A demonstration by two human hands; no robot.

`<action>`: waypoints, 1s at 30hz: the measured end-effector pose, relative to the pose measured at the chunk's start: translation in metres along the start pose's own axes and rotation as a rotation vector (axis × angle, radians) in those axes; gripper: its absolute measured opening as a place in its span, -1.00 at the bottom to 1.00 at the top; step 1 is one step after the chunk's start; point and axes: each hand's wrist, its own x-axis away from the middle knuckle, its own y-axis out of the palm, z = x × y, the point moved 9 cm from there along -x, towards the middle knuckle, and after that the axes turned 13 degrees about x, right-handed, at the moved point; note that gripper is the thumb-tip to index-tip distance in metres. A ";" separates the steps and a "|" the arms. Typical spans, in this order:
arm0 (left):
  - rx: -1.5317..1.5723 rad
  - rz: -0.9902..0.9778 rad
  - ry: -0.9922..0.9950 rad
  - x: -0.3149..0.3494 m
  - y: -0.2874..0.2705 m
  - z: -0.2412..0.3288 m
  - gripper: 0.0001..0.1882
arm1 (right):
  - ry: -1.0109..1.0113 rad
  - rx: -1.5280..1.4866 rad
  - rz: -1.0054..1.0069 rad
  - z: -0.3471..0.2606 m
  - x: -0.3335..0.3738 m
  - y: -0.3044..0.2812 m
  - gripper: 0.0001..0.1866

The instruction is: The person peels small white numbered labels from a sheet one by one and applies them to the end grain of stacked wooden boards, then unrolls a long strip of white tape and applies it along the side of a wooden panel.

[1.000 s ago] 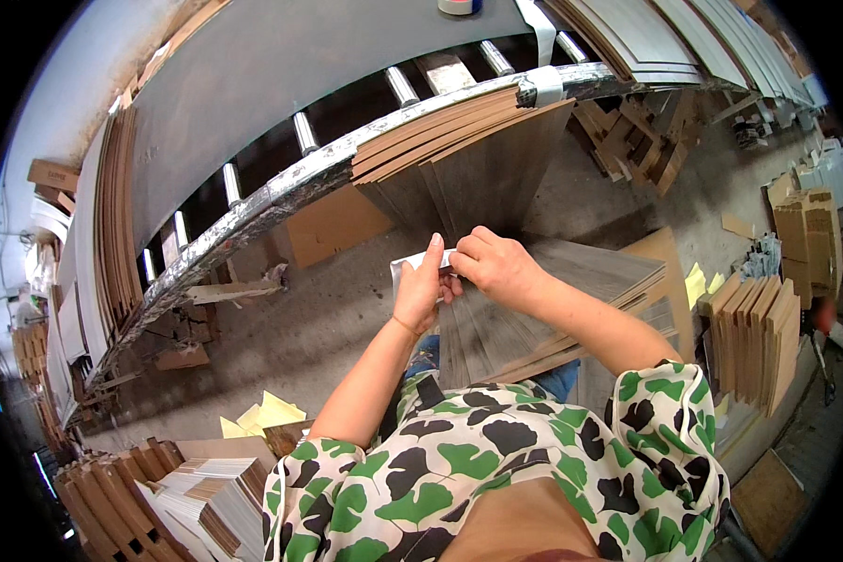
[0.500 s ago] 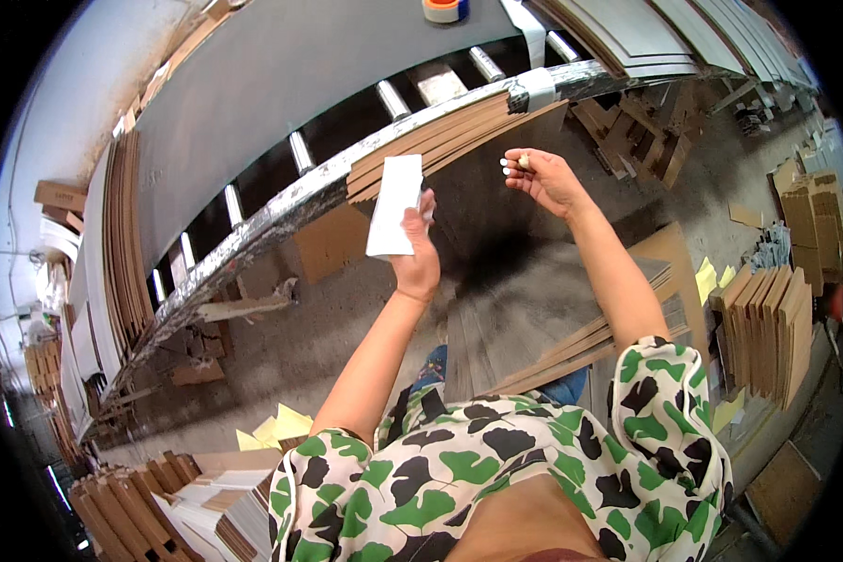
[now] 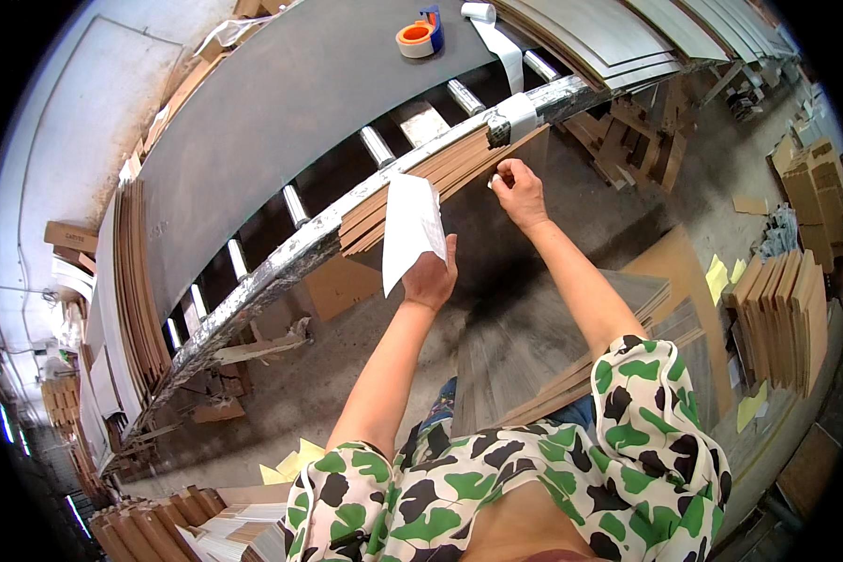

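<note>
My left hand (image 3: 431,279) is closed on a white sheet of paper (image 3: 410,225), which hides most of the fingers. The paper stands upright in front of a stack of brown cardboard sheets (image 3: 431,173) along the edge of a roller conveyor (image 3: 197,347). To its right, my right hand (image 3: 521,195) is held with the fingers curled and pinched together, near the right end of that stack. Something small and white shows at its fingertips, too small to name. The two hands are apart.
On the conveyor's grey top sheet (image 3: 281,103) sit a tape dispenser (image 3: 420,36) and a white roll (image 3: 479,11) with its strip hanging over the edge. Flat boards (image 3: 571,309) lie before my body. Cardboard bundles (image 3: 777,318) stand at right, more stacks (image 3: 140,281) at left.
My right hand has moved left and slightly down, toward the cardboard stack, and its fingers have curled in. The left hand has turned the paper, which now covers more of its fingers. The view has shifted.
</note>
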 end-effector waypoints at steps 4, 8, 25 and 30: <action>-0.001 0.085 0.056 -0.001 -0.010 0.017 -0.59 | -0.048 -0.028 -0.009 -0.002 0.002 -0.003 -0.83; 0.010 -0.119 -0.187 0.005 0.009 -0.010 -0.48 | -0.105 0.035 0.028 -0.007 0.002 -0.003 -0.82; 0.060 0.047 0.010 0.008 -0.011 0.034 -0.56 | 0.305 -0.530 -0.290 0.003 -0.030 -0.052 -0.81; 0.054 0.046 -0.005 0.008 -0.013 0.041 -0.59 | 0.270 -0.443 -0.298 -0.005 -0.034 -0.057 -0.79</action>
